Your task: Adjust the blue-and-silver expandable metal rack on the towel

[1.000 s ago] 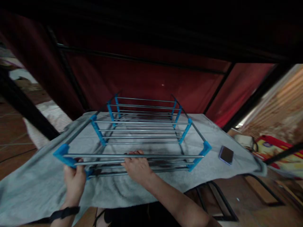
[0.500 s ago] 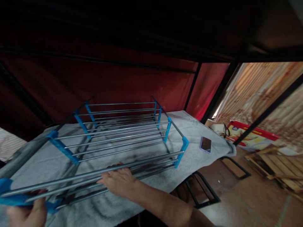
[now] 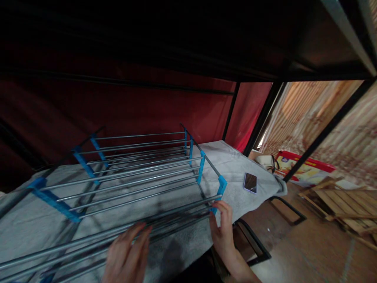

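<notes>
A rack of grey metal rods (image 3: 141,183) with blue plastic brackets (image 3: 201,168) lies on its side on a grey cloth (image 3: 235,157). My left hand (image 3: 126,251) rests over the front rods near their middle, fingers bent across them; how firmly it grips is unclear. At the rack's right front corner, my right hand (image 3: 222,228) has its thumb and fingers around the lower part of the blue bracket, by the rod ends. The rack's left front corner runs out of view.
A phone (image 3: 250,183) lies on the cloth at the right. Beyond the edge are a black metal frame (image 3: 259,247), a folded wooden item (image 3: 347,202) and a red and yellow box (image 3: 306,167). Dark bars and a dark panel hang overhead.
My left hand has left the left front bracket and moved right onto the rods. My right hand has moved from the middle rods to the right front bracket. The view has shifted slightly.
</notes>
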`<control>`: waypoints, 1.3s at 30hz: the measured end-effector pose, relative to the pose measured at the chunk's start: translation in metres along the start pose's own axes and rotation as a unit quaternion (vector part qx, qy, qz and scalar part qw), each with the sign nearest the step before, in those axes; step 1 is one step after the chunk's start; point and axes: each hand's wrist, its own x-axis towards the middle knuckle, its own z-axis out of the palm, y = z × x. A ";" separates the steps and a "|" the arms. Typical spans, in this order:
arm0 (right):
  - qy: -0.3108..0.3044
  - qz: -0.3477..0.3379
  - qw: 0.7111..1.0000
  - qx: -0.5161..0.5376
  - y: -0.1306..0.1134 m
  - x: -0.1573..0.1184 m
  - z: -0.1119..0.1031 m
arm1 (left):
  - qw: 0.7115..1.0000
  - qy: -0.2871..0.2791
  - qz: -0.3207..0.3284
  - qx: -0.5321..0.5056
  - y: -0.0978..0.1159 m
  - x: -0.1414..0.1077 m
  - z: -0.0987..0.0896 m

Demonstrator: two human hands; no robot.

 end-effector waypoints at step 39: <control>-0.155 0.071 0.982 0.086 0.061 0.076 -0.023 | 0.953 -0.293 0.070 -0.018 0.115 0.156 0.102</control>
